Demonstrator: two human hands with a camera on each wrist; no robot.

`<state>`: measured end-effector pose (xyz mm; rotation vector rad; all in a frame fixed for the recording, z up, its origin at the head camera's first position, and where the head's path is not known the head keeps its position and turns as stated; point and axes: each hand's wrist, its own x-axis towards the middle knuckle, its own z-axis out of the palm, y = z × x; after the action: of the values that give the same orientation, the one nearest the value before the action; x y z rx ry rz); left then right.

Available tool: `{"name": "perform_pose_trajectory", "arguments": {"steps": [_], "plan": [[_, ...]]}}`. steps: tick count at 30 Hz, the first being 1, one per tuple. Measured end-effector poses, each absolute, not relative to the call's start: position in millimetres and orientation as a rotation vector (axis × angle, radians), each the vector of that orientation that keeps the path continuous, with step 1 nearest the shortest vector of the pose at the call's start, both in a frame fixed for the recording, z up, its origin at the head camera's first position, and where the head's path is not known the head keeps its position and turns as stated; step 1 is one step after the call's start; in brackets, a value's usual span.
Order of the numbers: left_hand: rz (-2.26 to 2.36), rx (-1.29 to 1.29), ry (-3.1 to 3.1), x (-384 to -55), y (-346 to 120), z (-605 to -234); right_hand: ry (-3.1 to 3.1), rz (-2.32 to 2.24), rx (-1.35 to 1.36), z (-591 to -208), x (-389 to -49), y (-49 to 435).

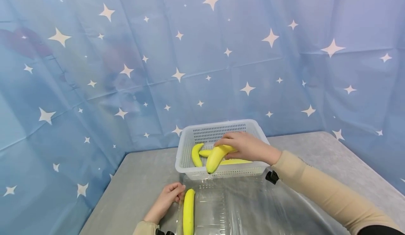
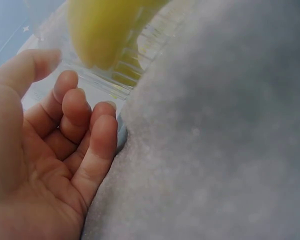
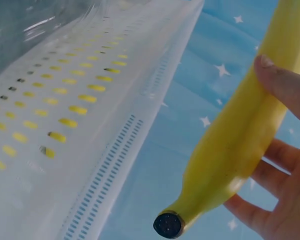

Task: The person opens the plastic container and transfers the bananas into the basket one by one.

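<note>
In the head view my right hand (image 1: 248, 147) grips a yellow banana (image 1: 216, 159) above the white perforated basket (image 1: 179, 157). The right wrist view shows the banana (image 3: 235, 140) between the thumb and fingers, its dark end pointing down. Several more bananas (image 1: 196, 155) lie in the basket. My left hand (image 1: 167, 198) is beside the left edge of a clear plastic tray (image 1: 210, 208). In the left wrist view its fingers (image 2: 76, 112) are loosely curled, with a gap to the thumb and nothing held. One banana (image 1: 188, 210) lies lengthwise along the tray's left side.
The basket stands at the back of the grey table (image 1: 139, 171), close to a blue curtain (image 1: 209, 87) with white stars. Clear, glossy plastic (image 1: 256, 207) continues to the right of the tray's ribbed section. A black device (image 1: 272, 177) sits under my right wrist.
</note>
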<state>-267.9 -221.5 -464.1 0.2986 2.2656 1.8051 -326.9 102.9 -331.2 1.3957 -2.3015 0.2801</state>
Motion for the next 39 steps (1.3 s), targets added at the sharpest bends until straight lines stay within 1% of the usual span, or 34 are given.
{"name": "perform_pose_trajectory", "arguments": {"steps": [15, 30, 39], "plan": [[1.835, 0.300, 2.244, -267, -222, -471, -2.485, 0.247, 1.250, -332, -343, 100], [1.853, 0.300, 2.250, -265, -222, -465, -2.580, 0.219, 1.167, -333, -362, 92], [1.855, 0.302, 2.264, -278, -227, -485, -2.640, 0.220, 1.108, -341, -376, 92]]}}
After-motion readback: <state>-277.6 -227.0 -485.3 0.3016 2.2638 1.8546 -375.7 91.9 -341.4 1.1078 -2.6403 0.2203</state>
